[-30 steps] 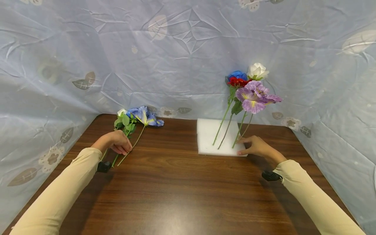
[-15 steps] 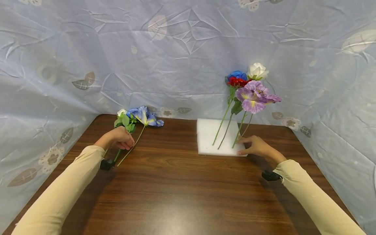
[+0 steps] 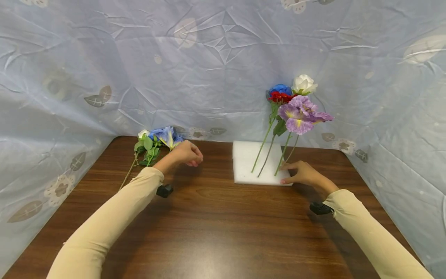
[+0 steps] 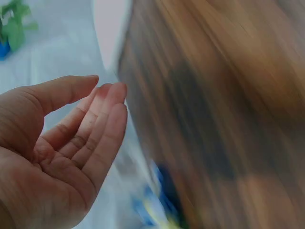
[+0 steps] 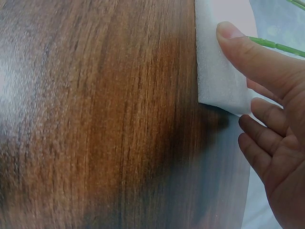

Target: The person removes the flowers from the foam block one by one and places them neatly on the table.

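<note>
My left hand (image 3: 188, 152) is over the table beside the blue-and-yellow iris (image 3: 168, 135). Its fingers are loosely bent with nothing between them, as the left wrist view shows. The iris stem is hidden behind the hand and forearm. My right hand (image 3: 304, 174) grips the right front corner of a white foam block (image 3: 245, 164), thumb (image 5: 238, 40) on the block and a finger behind its side. Standing in the block are a purple iris (image 3: 300, 114), a red flower (image 3: 280, 97), a blue flower (image 3: 280, 89) and a white rose (image 3: 304, 84).
Left of the iris lie a blue flower (image 3: 156, 133) and a white flower (image 3: 143, 133) with green leaves (image 3: 148, 143) and a brownish stem (image 3: 129, 172). The brown wooden table (image 3: 216, 221) is bordered by a pale patterned cloth (image 3: 209, 77) at the back and sides.
My left hand has moved right and a little away from me, off the flower stems and past the iris. My right hand and the foam block have stayed in place.
</note>
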Action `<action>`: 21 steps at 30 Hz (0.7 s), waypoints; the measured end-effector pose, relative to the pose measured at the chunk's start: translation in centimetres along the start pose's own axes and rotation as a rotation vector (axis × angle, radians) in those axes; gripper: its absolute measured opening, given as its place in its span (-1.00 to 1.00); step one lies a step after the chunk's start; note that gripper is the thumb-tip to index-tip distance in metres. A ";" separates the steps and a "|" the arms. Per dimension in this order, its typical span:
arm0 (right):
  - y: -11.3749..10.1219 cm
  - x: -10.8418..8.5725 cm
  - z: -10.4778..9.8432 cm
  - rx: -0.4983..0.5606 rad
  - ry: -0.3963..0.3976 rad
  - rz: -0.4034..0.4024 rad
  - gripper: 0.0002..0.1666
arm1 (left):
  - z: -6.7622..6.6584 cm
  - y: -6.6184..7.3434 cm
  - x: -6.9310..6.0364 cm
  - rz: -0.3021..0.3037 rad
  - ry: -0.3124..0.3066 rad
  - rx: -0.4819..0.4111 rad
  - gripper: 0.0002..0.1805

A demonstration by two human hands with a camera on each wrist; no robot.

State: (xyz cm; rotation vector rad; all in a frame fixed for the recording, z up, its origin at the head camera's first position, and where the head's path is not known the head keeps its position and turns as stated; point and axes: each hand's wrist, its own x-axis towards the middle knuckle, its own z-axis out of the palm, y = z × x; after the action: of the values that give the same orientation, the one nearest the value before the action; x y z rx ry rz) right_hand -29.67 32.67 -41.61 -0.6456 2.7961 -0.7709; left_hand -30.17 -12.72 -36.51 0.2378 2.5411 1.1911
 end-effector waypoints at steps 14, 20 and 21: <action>0.5 0.1 0.2 0.014 0.024 -0.028 -0.32 | 10.3 11.6 3.8 0.335 -0.092 -0.202 -0.79; 0.5 0.1 0.1 -0.018 0.026 -0.025 -0.31 | 13.7 14.4 4.7 0.395 -0.084 -0.263 -0.73; 0.5 0.1 0.1 -0.014 0.024 -0.024 -0.31 | 14.2 14.7 4.9 0.409 -0.078 -0.263 -0.72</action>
State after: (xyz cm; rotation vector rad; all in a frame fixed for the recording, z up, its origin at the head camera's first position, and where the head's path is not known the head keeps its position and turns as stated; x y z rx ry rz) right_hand -29.90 32.99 -42.01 -0.6772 2.8230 -0.7692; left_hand -29.47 8.22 -34.79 0.7500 2.2991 1.6103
